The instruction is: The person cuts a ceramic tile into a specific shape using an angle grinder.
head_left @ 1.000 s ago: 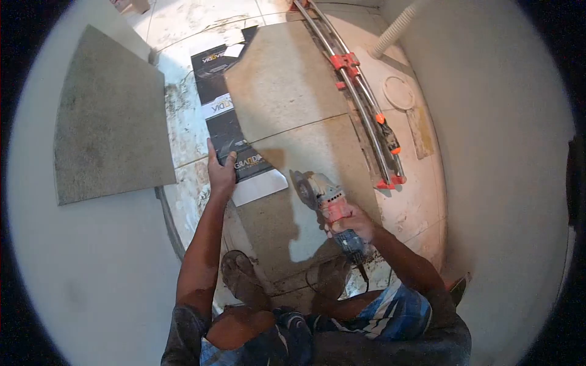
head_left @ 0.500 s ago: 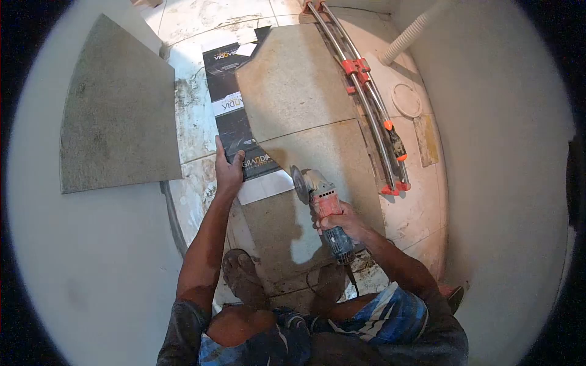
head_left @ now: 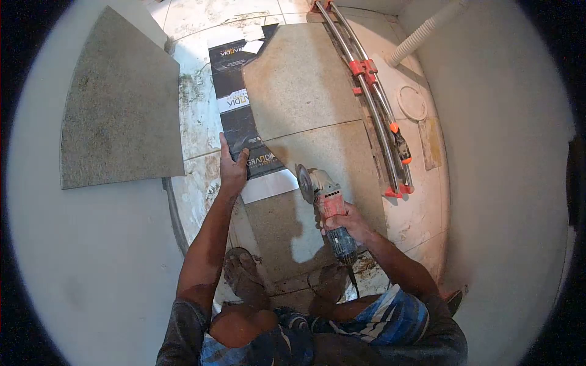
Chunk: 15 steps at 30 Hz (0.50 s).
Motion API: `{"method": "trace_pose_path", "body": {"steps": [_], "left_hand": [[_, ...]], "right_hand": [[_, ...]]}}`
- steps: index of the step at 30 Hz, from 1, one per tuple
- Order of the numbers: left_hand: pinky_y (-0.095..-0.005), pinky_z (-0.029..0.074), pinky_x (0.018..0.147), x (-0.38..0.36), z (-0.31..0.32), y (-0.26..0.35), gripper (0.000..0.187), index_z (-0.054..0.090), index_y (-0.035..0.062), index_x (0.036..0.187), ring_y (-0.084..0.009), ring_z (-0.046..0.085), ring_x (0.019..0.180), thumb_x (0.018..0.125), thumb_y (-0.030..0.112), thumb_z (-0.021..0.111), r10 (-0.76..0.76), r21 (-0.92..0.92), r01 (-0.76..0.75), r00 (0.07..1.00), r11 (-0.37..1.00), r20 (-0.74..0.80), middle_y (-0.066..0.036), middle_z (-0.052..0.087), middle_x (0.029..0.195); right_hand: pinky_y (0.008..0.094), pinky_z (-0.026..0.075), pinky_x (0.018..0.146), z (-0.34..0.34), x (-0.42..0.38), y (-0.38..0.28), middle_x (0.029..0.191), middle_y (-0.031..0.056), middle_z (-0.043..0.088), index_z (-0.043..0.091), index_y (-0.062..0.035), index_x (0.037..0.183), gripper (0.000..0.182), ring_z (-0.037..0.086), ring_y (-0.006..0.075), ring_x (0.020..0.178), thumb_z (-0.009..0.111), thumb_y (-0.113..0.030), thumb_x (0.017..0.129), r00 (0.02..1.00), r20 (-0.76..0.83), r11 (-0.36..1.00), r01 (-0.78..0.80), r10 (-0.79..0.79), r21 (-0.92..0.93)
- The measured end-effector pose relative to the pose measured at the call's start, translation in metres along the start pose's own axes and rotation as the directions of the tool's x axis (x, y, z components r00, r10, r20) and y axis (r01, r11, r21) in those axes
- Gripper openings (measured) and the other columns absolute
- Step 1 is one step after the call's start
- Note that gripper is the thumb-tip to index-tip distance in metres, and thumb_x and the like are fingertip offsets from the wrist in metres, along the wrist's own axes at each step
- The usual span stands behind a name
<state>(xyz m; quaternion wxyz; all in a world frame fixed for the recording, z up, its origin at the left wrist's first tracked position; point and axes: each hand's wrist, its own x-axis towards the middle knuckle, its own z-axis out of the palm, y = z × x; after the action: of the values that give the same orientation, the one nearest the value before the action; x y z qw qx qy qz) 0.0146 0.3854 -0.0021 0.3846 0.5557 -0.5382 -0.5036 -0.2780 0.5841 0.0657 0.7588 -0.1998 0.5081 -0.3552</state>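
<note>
Gripping with my right hand (head_left: 343,222), I have its fingers wrapped around the red-and-dark, dust-covered angle grinder (head_left: 331,204), fully closed on its body. On my left hand (head_left: 233,172), thumb and forefinger stand apart in a V at the left edge of the long black-and-white printed cardboard template (head_left: 234,129), thumb on its black face; the other fingers are hidden, so I cannot tell whether they clasp it from beneath. The cardboard lies along the left side of 2 large beige-grey stone-look slabs (head_left: 308,85) on the floor, and the grinder's round grey disc (head_left: 304,183) is right at its white lower corner; whether they touch I cannot tell.

Along the slabs' right side lies a tile cutter with 2 chrome rails and red fittings (head_left: 379,111), a black-and-orange handle (head_left: 401,146) against it. Further right are a round cream disc (head_left: 412,102) and a short yellowish strip (head_left: 432,144). A big grey textured panel (head_left: 122,116) leans at the left wall. My grinder hides part of the nearer slab.

Compared with 1 second ago, the grinder has come left, closer to the cardboard, and points straighter ahead; my left hand has stayed at the same edge.
</note>
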Motion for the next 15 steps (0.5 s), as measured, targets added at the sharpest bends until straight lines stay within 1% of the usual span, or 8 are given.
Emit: {"method": "trace_pose_path", "body": {"steps": [4, 6, 10, 12, 15], "left_hand": [[-0.0346, 0.036, 0.114, 0.0, 0.001, 0.0, 0.085, 0.007, -0.0071, 0.16, -0.0318, 0.049, 0.134, 0.099, 0.014, 0.062, 0.029, -0.022, -0.029, 1.0, 0.999, -0.01, -0.028, 0.044, 0.15], [-0.0347, 0.036, 0.114, 0.002, 0.001, -0.004, 0.085, 0.008, -0.0075, 0.16, -0.0318, 0.048, 0.134, 0.098, 0.014, 0.062, 0.054, 0.008, -0.054, 0.998, 0.998, -0.016, -0.028, 0.044, 0.151], [-0.0349, 0.036, 0.114, 0.0, 0.002, -0.001, 0.085, 0.009, -0.0077, 0.16, -0.0317, 0.049, 0.134, 0.098, 0.015, 0.063, 0.046, -0.038, -0.047, 0.999, 0.998, -0.023, -0.027, 0.044, 0.15], [-0.035, 0.036, 0.114, 0.001, 0.0, -0.002, 0.085, 0.009, -0.0077, 0.16, -0.0312, 0.049, 0.134, 0.098, 0.014, 0.063, 0.038, -0.031, -0.038, 0.999, 0.999, -0.011, -0.027, 0.044, 0.15], [-0.0346, 0.038, 0.112, 0.002, 0.001, -0.007, 0.084, 0.009, -0.0074, 0.16, -0.0303, 0.051, 0.132, 0.098, 0.012, 0.062, 0.052, -0.011, -0.053, 0.998, 0.999, -0.026, -0.027, 0.045, 0.149]], "right_hand": [[0.0385, 0.058, 0.077, 0.003, -0.001, -0.005, 0.095, 0.0097, 0.069, 0.058, -0.0016, 0.12, 0.039, 0.071, 0.0231, 0.083, 0.073, -0.007, 0.084, 0.999, -0.007, 0.999, -0.032, 0.031, -0.034], [0.0335, 0.057, 0.076, 0.008, -0.002, -0.009, 0.096, 0.0012, 0.065, 0.059, -0.005, 0.12, 0.042, 0.066, 0.0147, 0.082, 0.075, -0.007, 0.082, 1.0, 0.013, 0.999, -0.014, 0.013, 0.039], [0.0332, 0.056, 0.076, 0.005, 0.0, -0.003, 0.096, 0.0011, 0.065, 0.059, -0.0049, 0.124, 0.046, 0.066, 0.0143, 0.081, 0.075, -0.008, 0.081, 0.999, 0.004, 0.998, -0.047, 0.047, 0.034], [0.0323, 0.055, 0.075, 0.002, 0.004, 0.001, 0.096, 0.0013, 0.065, 0.058, -0.0051, 0.127, 0.05, 0.066, 0.0143, 0.082, 0.076, -0.009, 0.08, 1.0, -0.018, 0.999, -0.013, 0.012, -0.05], [0.0319, 0.055, 0.074, 0.008, 0.003, -0.007, 0.095, 0.0018, 0.066, 0.059, -0.0053, 0.125, 0.048, 0.066, 0.0148, 0.081, 0.076, -0.009, 0.08, 0.999, -0.016, 0.999, -0.036, 0.035, -0.011]]}}
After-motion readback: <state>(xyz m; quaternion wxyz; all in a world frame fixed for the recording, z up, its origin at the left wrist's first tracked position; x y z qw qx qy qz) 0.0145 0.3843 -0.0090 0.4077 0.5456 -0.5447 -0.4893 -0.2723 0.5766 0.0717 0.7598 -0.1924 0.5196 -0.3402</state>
